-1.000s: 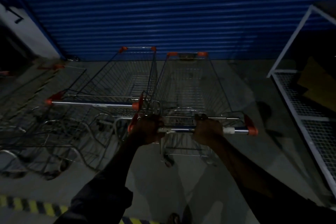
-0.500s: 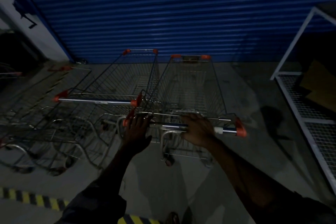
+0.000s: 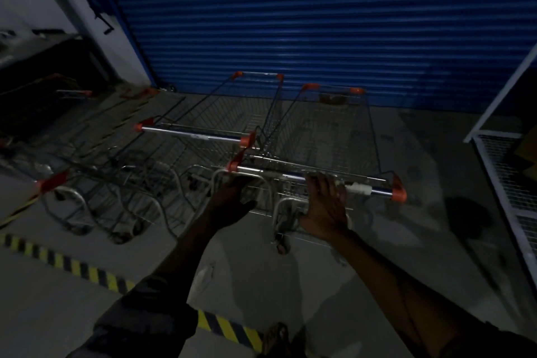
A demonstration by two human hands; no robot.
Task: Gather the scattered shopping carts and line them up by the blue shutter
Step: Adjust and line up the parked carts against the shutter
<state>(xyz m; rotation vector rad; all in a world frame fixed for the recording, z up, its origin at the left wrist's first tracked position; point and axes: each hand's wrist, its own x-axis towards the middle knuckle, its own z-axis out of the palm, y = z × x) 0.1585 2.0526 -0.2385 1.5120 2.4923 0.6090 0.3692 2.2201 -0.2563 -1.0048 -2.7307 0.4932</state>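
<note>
Facing the blue shutter (image 3: 319,23), the near cart (image 3: 328,136) stands just beside another cart (image 3: 220,113).

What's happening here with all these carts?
A person stands behind a shopping cart that points at the blue shutter. The right hand lies flat with its fingers on the cart's handle. The left hand reaches toward the handle's left end. A second cart stands alongside on the left, with more carts beyond it.

grip released on cart (image 3: 334,131) handle (image 3: 276,173): left hand (image 3: 229,206) uncurled first, now open just near of the bar; right hand (image 3: 325,206) flattened, only its fingertips on the bar.
</note>
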